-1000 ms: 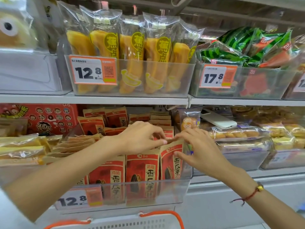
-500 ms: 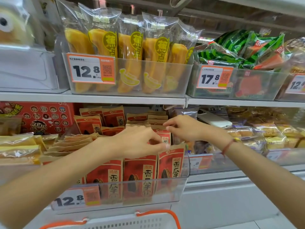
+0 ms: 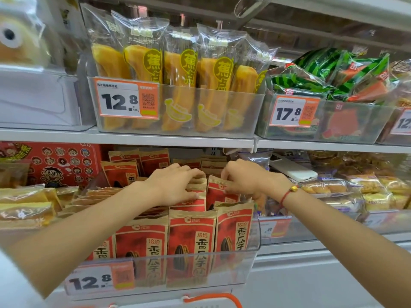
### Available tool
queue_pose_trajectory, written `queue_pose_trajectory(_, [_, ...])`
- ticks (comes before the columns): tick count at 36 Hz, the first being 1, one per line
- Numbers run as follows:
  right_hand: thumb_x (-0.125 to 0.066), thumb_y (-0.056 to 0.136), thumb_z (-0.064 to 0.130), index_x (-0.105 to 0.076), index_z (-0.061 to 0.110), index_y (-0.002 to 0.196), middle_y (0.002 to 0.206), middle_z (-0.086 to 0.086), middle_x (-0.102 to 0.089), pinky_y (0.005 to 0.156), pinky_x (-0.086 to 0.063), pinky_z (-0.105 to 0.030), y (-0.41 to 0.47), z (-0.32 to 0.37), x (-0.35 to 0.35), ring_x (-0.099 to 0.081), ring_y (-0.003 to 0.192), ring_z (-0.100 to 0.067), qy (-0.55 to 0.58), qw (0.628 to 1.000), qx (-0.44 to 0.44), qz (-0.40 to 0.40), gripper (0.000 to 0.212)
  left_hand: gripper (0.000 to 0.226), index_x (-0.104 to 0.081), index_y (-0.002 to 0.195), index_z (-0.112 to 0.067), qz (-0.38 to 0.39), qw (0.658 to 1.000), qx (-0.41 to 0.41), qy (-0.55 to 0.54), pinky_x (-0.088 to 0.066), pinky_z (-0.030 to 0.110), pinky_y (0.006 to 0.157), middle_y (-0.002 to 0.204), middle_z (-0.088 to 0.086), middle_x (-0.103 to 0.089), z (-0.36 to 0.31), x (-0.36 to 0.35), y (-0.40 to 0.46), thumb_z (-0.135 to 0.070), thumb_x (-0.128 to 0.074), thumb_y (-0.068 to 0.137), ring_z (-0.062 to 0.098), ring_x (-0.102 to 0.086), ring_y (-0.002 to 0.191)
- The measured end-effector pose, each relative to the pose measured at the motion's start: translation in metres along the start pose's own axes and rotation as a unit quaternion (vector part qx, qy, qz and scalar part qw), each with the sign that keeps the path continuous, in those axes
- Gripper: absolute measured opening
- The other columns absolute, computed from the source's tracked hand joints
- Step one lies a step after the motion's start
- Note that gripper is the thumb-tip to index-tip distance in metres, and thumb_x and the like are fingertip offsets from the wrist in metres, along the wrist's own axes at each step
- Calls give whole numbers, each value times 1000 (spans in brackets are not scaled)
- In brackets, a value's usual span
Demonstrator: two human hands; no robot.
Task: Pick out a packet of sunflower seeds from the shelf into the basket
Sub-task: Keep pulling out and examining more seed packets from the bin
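Shelf bin (image 3: pixel 253 252) | sunflower seed packets (image 3: pixel 191 236) | both hands (image 3: pixel 173 185) inside

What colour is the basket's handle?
Orange basket handle, seen in the head view, bottom edge.

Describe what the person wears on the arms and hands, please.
Both forearms are bare, with no sleeves in view. The left hand shows no ring, glove or watch. Beside the right hand, the wrist carries a thin red cord bracelet with one small gold bead. Nothing else is worn.
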State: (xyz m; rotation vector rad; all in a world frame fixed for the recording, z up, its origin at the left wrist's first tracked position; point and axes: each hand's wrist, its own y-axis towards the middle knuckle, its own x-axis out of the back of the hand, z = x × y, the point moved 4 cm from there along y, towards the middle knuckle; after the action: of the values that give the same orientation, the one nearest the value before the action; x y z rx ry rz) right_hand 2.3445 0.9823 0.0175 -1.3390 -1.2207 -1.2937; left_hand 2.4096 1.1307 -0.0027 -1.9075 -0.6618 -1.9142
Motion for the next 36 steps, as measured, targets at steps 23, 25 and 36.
queue_pose_trajectory(23, [-68,86,13,-71,13,104,95,12,-63,82,-46,-26,-106,31,99,-58,93,-18,142,858,129,-477,18,23,-65,114,-34,-264,884,-20,-385,-47,33,99,106,-18,-69,-12,51,-58,-29,-65,92,-3,-61,103])
queue_pose_trajectory(25, [-70,85,14,-71,15,104,98,13,-62,86,-44,-23,-113,36,98,-58,96,-17,189,833,119,-507,19,22,-64,112,-38,-299,868,-13,-397,-46,28,98,104,-20,-69,-11,57,-71,-27,-64,92,-4,-60,103])
queue_pose_trajectory(36, [-69,88,26,-57,20,124,112,9,-70,92,-52,-26,-123,97,21,-64,105,-1,592,747,26,-302,38,26,-58,108,-49,-329,817,-2,-473,-44,18,91,107,-37,-63,-20,33,-156,-48,-55,82,-11,-58,107])
